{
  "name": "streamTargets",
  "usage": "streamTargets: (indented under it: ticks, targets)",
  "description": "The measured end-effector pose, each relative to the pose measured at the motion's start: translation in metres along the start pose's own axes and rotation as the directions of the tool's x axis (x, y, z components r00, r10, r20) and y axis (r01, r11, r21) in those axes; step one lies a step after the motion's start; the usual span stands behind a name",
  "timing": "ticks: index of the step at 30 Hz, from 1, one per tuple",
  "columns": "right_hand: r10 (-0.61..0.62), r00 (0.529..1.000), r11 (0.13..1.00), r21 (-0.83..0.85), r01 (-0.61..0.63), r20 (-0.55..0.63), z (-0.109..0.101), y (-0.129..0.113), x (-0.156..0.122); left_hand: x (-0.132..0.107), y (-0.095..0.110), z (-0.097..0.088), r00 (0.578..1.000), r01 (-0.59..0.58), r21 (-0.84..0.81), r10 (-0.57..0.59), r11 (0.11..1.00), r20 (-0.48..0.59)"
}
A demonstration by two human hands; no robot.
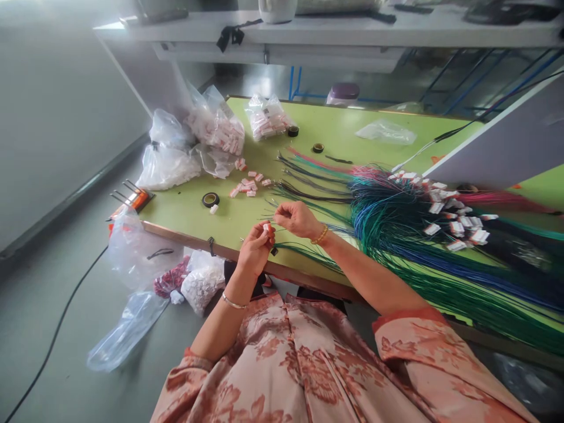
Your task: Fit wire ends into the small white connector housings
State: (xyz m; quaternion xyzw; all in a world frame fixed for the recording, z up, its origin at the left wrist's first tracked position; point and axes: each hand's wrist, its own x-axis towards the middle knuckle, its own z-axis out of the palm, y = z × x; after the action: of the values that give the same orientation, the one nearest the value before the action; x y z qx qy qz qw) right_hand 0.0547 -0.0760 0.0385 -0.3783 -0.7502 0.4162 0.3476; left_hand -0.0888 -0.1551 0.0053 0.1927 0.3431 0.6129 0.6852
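Clear bags (214, 114) hold connectors (227, 136), far left on green table (264, 158). Left hand (254, 249) grips single connector (268, 228); right hand (300, 220)'s grip, can't tell.

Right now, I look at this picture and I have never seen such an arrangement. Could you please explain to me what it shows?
There is no machine here: one person works with two bare hands. The camera sits on the person's head and looks forward and down, so the shirt fills the bottom. The left hand holds a small white-and-orange connector. The right hand is close beside it, fingers closed; whether they pinch a wire is too small to tell. On the green table lie loose connectors, tape rolls, clear bags and, to the right, many coloured wires.
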Motion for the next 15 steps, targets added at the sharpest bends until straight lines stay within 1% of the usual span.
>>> streamTargets:
  ticks: [4,7,15]
  targets:
    - [0.008,1.0,0.998,-0.057,-0.007,0.011,0.001,0.005,-0.02,0.001,-0.001,0.002,1.0,0.028,-0.031,-0.028,0.999,0.007]
    - [0.013,1.0,0.994,-0.108,-0.01,0.025,0.002,0.005,-0.029,0.001,-0.001,0.003,0.999,0.04,-0.037,-0.04,0.999,0.006]
    - [-0.017,1.0,0.981,-0.195,0.016,-0.006,0.003,0.003,-0.036,0.0,-0.003,0.004,0.999,0.039,-0.026,-0.039,0.999,0.001]
